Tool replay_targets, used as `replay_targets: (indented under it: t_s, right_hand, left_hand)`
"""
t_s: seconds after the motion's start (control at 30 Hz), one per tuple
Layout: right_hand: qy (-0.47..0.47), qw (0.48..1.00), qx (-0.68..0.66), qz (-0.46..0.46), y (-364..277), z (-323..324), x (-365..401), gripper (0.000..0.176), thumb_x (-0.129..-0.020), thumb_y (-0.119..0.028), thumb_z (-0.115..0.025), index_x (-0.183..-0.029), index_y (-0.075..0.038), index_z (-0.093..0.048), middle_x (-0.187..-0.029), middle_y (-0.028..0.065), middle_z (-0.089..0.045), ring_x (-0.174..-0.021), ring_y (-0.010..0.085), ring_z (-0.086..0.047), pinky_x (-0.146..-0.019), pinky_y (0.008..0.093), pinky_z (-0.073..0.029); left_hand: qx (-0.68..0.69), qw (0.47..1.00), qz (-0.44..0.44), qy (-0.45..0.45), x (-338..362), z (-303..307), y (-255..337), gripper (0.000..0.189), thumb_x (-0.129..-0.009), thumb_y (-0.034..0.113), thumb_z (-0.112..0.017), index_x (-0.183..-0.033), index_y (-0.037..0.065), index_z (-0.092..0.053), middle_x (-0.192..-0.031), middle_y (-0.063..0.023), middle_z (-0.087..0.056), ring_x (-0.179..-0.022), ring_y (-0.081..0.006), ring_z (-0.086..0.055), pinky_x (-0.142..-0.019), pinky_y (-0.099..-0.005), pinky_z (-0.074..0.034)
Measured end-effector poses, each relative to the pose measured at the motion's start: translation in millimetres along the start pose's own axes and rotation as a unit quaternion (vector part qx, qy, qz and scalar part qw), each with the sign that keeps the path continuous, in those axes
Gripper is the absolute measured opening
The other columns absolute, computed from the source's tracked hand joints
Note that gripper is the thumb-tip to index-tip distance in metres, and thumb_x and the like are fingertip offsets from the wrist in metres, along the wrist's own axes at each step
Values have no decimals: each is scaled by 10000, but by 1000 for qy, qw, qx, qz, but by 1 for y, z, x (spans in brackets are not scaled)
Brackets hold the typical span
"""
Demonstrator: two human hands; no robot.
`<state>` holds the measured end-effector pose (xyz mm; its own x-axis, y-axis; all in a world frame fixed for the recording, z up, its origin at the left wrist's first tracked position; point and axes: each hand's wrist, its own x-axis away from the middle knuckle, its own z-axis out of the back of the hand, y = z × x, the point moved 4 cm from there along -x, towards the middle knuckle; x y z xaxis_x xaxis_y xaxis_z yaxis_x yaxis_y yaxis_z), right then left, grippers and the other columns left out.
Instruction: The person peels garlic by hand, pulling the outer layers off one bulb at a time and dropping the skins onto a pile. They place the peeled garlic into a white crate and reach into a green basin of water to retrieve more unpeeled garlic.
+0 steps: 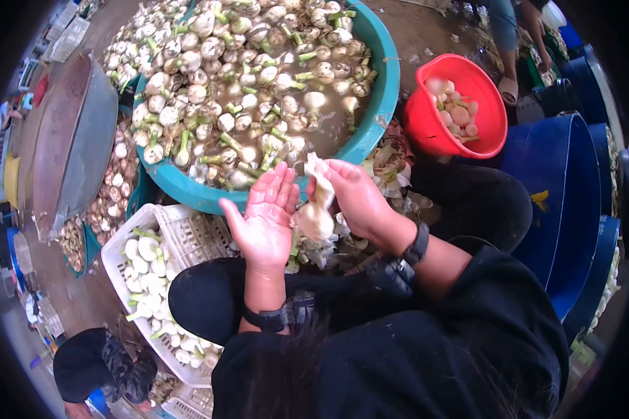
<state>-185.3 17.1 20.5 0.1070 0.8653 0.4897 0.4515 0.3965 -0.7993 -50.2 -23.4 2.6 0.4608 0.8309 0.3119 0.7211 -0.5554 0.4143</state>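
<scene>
My left hand [267,220] is palm up with its fingers stretched out, wet and holding nothing. Just right of it, my right hand [360,195] is closed on pale, papery skin at the top of a garlic bulb [316,221]. The bulb hangs below the fingers, blurred by motion. Beyond both hands stands a large teal tub [386,91] of muddy water and unpeeled garlic bulbs with green stalks. Loose peelings [391,167] lie on the ground between the tub and my legs.
A white plastic crate [189,227] of cleaned white bulbs stands at my left. To the right are a red bucket [419,119] with several pieces inside and blue barrels [545,174]. A metal basin [94,133] stands far left. Other people sit at lower left and upper right.
</scene>
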Motion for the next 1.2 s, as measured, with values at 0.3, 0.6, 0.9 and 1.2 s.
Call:
replay_targets:
  t_s: [0.3, 0.6, 0.9, 1.2]
  right_hand:
    - [85, 968, -215, -98, 6, -3, -17, 228, -921, -180, -350, -941, -43, -530, -810, 48, -576, -696, 139, -545, -531, 243, -427]
    - [-47, 997, -22, -49, -11, 9, -25, 217, -898, -169, -371, -841, -34, -531, -662, 40, -534, -454, 108, -451, -362, 230, -373]
    - [-114, 969, -102, 193, -13, 33, 23, 227, -899, -174, -394, -871, 4, -532, -800, 91, -549, -710, 156, -549, -663, 284, -450]
    - [17, 870, 440, 222, -25, -18, 6, 226, -762, -252, -546, -712, -35, -578, -730, 150, -597, -693, 315, -584, -634, 401, -471]
  left_hand:
    - [-640, 713, -272, -94, 10, -22, -4, 766, -691, 144, -708, -1314, 11, -285, -1356, -224, -254, -1215, -278, -341, -945, -391, -361]
    - [-584, 793, -162, -57, -3, -4, 0, 457, -768, 12, -629, -1192, 0, -457, -958, -64, -525, -738, -73, -501, -604, -169, -435]
    - [88, 978, 23, 189, -6, 62, 26, 146, -885, 203, -489, -890, 79, -565, -586, 54, -489, -428, -15, -441, -381, -179, -415]
    - [-494, 788, -317, 188, 16, -7, 14, 91, -827, 32, -569, -897, -14, -532, -708, -63, -586, -502, -116, -528, -482, -215, -450]
